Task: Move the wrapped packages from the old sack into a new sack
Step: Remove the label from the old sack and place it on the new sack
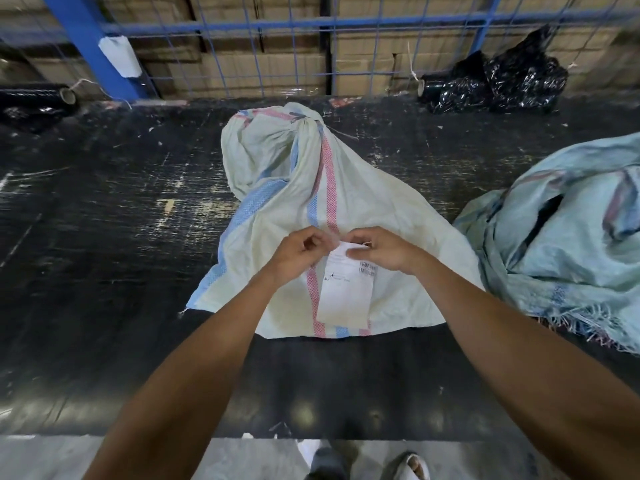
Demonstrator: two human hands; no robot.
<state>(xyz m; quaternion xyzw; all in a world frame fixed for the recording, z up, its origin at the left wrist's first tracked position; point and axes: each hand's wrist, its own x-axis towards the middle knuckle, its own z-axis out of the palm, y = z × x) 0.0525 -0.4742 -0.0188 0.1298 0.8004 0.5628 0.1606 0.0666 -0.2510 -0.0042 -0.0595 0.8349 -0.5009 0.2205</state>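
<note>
Cream woven sack [298,202] with red and blue stripes lies on the black table [104,202], its far end gathered and tied. Left hand [301,254] and right hand [379,251] close together over its near part, both pinching the top edge of a white printed label [346,292] resting on the sack. Pale green frayed sack [568,244] lies at right, a dark slit showing in it; wrapped packages not visible

Both hands, left hand [298,252] and right hand [380,251], pinch the top edge of a white label [346,292] lying on the tied cream sack [363,199] mid-table [104,202]. A frayed pale-blue sack [571,237] slumps at the table's right edge.
</note>
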